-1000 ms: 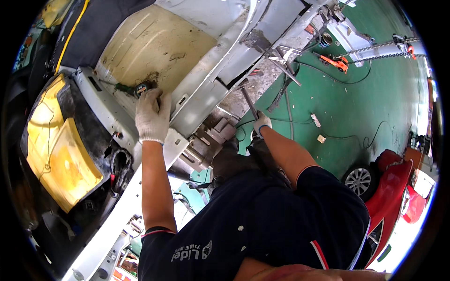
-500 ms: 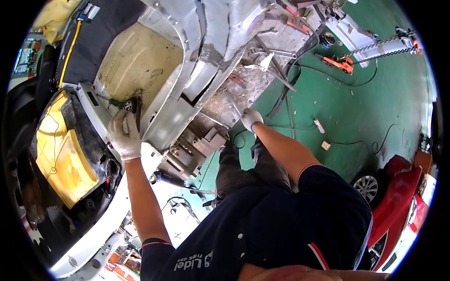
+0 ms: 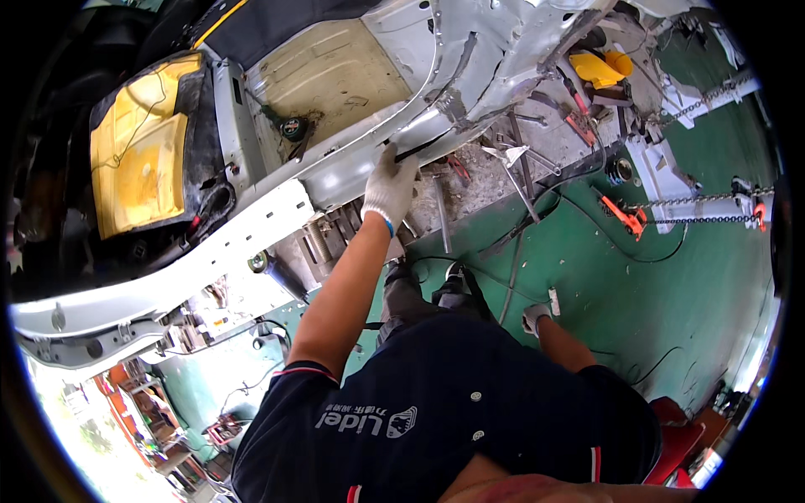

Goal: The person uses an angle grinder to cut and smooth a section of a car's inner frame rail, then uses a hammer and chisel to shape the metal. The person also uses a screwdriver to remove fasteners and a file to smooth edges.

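Observation:
My left hand (image 3: 391, 186), in a white knit glove, rests on the grey car body's sill (image 3: 340, 172). Its fingers are stretched along the metal, beside a dark slot in the panel, and hold nothing that shows. Low at my right side hangs my gloved right hand (image 3: 536, 318), fingers curled in, with nothing visible in them. Just right of my left hand, a metal bar (image 3: 442, 214) sticks out over the edge of the littered grey platform (image 3: 478, 189). Inside the car's floor pan (image 3: 335, 71) lies a round black-and-green object (image 3: 293, 128) of unclear kind.
Loose bars and a red-handled tool (image 3: 579, 126) lie on the platform near a yellow object (image 3: 602, 69). An orange clamp (image 3: 625, 216) and chains (image 3: 704, 220) are at the right. Hoses and cables cross the green floor (image 3: 587, 277). A yellow padded panel (image 3: 142, 159) sits at the left.
My left hand has moved right, from near the round object to the outer sill. My right hand has let go of the metal bar and dropped to my side. The view has turned.

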A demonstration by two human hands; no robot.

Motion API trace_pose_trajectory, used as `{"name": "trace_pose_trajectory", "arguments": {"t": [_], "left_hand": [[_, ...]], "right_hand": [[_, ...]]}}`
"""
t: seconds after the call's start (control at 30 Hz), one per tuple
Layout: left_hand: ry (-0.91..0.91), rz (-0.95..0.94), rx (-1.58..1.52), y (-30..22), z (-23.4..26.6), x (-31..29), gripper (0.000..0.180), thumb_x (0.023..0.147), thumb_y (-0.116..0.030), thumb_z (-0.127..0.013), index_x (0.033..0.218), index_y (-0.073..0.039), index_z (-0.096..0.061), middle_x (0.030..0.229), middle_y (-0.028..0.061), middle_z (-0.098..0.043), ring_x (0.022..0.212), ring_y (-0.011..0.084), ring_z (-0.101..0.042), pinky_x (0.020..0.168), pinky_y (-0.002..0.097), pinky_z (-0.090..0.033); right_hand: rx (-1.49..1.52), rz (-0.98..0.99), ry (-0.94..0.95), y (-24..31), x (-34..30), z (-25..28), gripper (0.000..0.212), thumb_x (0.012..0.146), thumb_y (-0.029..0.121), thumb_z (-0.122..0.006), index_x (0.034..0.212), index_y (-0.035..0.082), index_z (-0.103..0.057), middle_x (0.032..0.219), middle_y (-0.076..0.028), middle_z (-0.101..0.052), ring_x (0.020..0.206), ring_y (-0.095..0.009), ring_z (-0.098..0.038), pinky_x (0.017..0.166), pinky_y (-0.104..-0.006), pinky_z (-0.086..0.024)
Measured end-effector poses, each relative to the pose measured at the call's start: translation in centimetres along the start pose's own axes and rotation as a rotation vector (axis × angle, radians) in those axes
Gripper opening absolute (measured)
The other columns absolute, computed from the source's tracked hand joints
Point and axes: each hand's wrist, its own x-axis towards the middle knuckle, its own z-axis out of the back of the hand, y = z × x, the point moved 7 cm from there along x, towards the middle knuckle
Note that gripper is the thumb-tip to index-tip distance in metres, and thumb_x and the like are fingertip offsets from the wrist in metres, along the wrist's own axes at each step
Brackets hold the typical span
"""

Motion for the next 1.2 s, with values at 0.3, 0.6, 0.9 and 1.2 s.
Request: {"name": "trace_pose_trajectory", "arguments": {"t": [0.3, 0.6, 0.9, 1.2], "left_hand": [[0.059, 0.015, 0.604, -1.7, -2.4, 1.0, 0.112, 0.096, -0.061, -0.063, 0.166, 0.011, -0.013, 0.138, 0.0369, -0.063, 0.133, 0.0442, -0.062, 0.112, 0.0418, -0.048], [0.028, 0.111, -0.051, -0.5, -1.7, 2.8, 0.070, 0.099, -0.047, -0.062, 0.145, 0.004, -0.051, 0.105, 0.0197, -0.076, 0.074, 0.0255, -0.065, 0.065, 0.0368, -0.051], [0.265, 0.330, -0.585, -2.0, -1.7, 3.4, 0.035, 0.102, -0.034, -0.059, 0.112, -0.001, -0.063, 0.085, 0.0154, -0.077, 0.050, 0.0193, -0.056, 0.041, 0.0333, -0.035], [0.280, 0.449, -1.048, 0.4, -2.9, 6.1, 0.034, 0.105, -0.036, -0.060, 0.118, -0.005, -0.059, 0.094, 0.0172, -0.076, 0.050, 0.0208, -0.055, 0.040, 0.0330, -0.036]], "right_hand": [[0.130, 0.226, 0.016, 8.9, -10.1, -3.4, 0.018, 0.099, 0.008, -0.062, 0.087, 0.009, -0.050, 0.072, -0.008, -0.053, 0.060, -0.020, -0.055, 0.053, -0.0376, -0.046], [-0.064, 0.447, 0.287, 13.1, -10.5, -6.4, 0.010, 0.101, 0.009, -0.058, 0.099, -0.001, -0.061, 0.080, -0.012, -0.063, 0.065, -0.022, -0.063, 0.058, -0.0370, -0.052], [-0.209, 0.661, 0.165, 19.9, -18.9, -9.4, 0.022, 0.103, 0.013, -0.061, 0.116, -0.004, -0.063, 0.082, -0.007, -0.062, 0.066, -0.017, -0.059, 0.060, -0.0339, -0.049], [-0.592, 1.568, -0.053, 36.3, -50.3, -18.1, 0.030, 0.103, 0.015, -0.070, 0.128, 0.000, -0.070, 0.113, -0.010, -0.076, 0.104, -0.018, -0.071, 0.094, -0.0308, -0.056]]}}
